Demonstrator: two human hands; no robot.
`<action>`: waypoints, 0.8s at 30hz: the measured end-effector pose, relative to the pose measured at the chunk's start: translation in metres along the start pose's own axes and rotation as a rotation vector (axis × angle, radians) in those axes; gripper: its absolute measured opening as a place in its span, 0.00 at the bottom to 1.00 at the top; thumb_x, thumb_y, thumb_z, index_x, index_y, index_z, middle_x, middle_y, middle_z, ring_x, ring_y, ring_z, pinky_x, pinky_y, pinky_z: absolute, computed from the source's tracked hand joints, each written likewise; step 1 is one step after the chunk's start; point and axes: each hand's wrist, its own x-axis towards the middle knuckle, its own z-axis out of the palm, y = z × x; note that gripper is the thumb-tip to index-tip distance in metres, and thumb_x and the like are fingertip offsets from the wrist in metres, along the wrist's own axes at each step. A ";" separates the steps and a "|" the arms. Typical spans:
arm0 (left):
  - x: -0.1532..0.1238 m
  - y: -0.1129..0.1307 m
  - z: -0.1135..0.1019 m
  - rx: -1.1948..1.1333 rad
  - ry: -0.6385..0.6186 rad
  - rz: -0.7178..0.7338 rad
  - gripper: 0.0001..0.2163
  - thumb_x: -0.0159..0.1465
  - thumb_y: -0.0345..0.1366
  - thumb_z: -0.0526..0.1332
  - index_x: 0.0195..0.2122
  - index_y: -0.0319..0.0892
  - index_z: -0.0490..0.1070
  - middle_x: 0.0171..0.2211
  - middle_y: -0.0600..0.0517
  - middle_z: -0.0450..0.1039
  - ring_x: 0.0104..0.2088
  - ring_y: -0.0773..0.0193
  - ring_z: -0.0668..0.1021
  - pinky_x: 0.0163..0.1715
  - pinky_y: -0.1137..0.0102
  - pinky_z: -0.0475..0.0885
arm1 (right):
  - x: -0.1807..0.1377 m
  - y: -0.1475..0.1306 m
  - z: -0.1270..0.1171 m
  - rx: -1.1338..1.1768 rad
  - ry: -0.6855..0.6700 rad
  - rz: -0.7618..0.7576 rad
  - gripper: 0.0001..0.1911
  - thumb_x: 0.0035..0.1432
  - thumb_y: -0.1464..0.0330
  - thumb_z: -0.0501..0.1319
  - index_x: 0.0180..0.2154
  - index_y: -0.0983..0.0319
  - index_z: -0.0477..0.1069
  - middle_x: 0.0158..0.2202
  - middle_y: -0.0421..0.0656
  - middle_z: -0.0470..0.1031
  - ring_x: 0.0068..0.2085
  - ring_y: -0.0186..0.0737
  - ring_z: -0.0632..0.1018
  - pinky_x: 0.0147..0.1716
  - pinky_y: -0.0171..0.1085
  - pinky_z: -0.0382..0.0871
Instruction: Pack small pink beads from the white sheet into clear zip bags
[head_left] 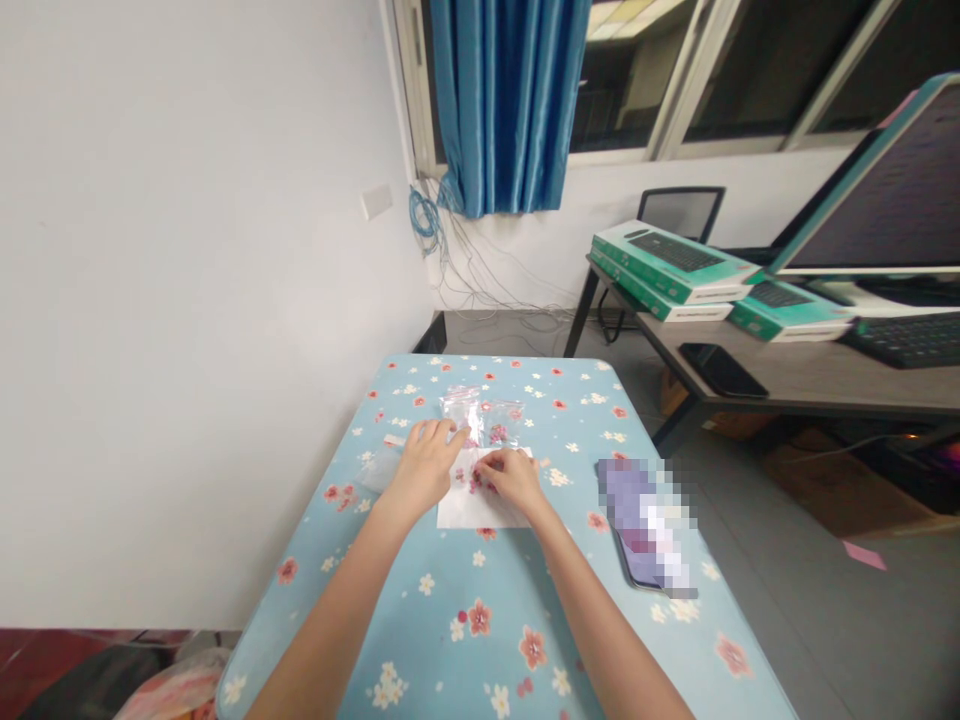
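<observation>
A white sheet of paper [466, 513] lies on the table, with several tiny pink and dark red pieces [474, 482] on it. My right hand [514, 474] is over the sheet's right part, its fingertips pinched together at these pieces; whatever is between them is too small to make out. At the sheet's upper left, my left hand [424, 463] has its fingers stretched out and a little apart. Just beyond the sheet are clear plastic bags [460, 402], one with a cluster of pink pieces [499, 433] inside. Under my left hand's outer side lies another clear bag [377, 470].
The table [427, 640] has a blue flowered cover and stands along a white wall [187, 300]. A phone [637, 572], partly pixelated, lies on the right. Beyond that side, a desk [817, 385] carries keyboard boxes [675, 262], a monitor [877, 190] and a dark phone [722, 370].
</observation>
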 end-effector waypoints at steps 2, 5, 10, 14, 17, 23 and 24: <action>0.003 0.000 -0.001 -0.002 -0.006 0.012 0.29 0.52 0.19 0.52 0.55 0.43 0.61 0.48 0.45 0.65 0.50 0.54 0.66 0.51 0.59 0.58 | -0.001 0.000 -0.001 -0.020 0.013 0.001 0.12 0.55 0.63 0.58 0.28 0.57 0.79 0.30 0.43 0.78 0.41 0.47 0.72 0.40 0.40 0.53; 0.007 0.002 -0.003 -0.014 -0.030 0.032 0.28 0.52 0.18 0.53 0.55 0.43 0.61 0.48 0.44 0.65 0.50 0.54 0.66 0.51 0.59 0.58 | -0.002 0.000 -0.001 -0.052 0.048 -0.014 0.10 0.54 0.63 0.59 0.28 0.59 0.78 0.33 0.44 0.78 0.42 0.48 0.70 0.40 0.40 0.53; 0.017 0.007 -0.005 -0.009 -0.070 0.058 0.26 0.53 0.19 0.55 0.54 0.41 0.62 0.48 0.43 0.66 0.50 0.53 0.66 0.50 0.58 0.58 | -0.004 -0.001 -0.003 -0.036 0.076 -0.041 0.07 0.52 0.64 0.61 0.33 0.59 0.76 0.38 0.43 0.77 0.43 0.46 0.70 0.41 0.39 0.54; 0.021 0.008 -0.009 0.007 -0.105 0.056 0.22 0.54 0.21 0.55 0.51 0.39 0.65 0.47 0.43 0.67 0.49 0.52 0.67 0.49 0.58 0.59 | -0.004 0.001 -0.006 -0.022 0.059 -0.055 0.10 0.52 0.60 0.63 0.35 0.58 0.75 0.41 0.44 0.75 0.46 0.48 0.70 0.43 0.40 0.55; 0.021 0.006 -0.010 0.006 -0.117 0.048 0.20 0.54 0.21 0.55 0.48 0.40 0.67 0.46 0.43 0.67 0.48 0.52 0.67 0.49 0.58 0.59 | -0.005 0.004 -0.009 -0.017 0.028 -0.101 0.16 0.49 0.56 0.65 0.39 0.57 0.74 0.41 0.43 0.74 0.47 0.49 0.69 0.44 0.42 0.55; 0.018 0.002 -0.005 -0.004 -0.086 0.049 0.24 0.52 0.19 0.54 0.49 0.42 0.66 0.46 0.46 0.67 0.47 0.54 0.67 0.49 0.59 0.59 | -0.007 0.002 -0.006 -0.081 0.006 -0.251 0.37 0.44 0.57 0.68 0.56 0.54 0.61 0.48 0.46 0.69 0.49 0.50 0.66 0.47 0.45 0.54; 0.017 0.003 -0.004 -0.008 -0.082 0.057 0.24 0.52 0.19 0.54 0.50 0.43 0.65 0.45 0.46 0.67 0.47 0.54 0.67 0.49 0.59 0.59 | -0.007 0.001 -0.004 -0.099 0.019 -0.257 0.40 0.44 0.56 0.68 0.58 0.54 0.59 0.50 0.47 0.67 0.51 0.51 0.65 0.47 0.45 0.54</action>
